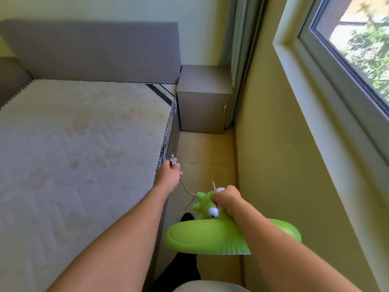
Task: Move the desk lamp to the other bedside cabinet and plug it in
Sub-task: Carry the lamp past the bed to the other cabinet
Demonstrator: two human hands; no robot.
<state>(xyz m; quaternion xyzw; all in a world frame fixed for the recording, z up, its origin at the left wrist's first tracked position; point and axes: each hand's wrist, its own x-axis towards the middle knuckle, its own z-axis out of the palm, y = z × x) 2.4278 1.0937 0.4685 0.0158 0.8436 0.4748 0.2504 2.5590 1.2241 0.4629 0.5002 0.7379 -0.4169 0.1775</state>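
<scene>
left hand (168, 175): my grip pinches the plug (173, 161)
right hand (227, 199): grip wraps green desk lamp (202, 230)
bedside cabinet (203, 98): 12 o'clock, door probably shut

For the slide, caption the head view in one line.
Right hand carries the green lamp and left hand holds its plug, heading toward the bedside cabinet beside the bed.

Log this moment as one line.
left hand: white plug | right hand: green cartoon desk lamp | grey bedside cabinet: ahead
</scene>
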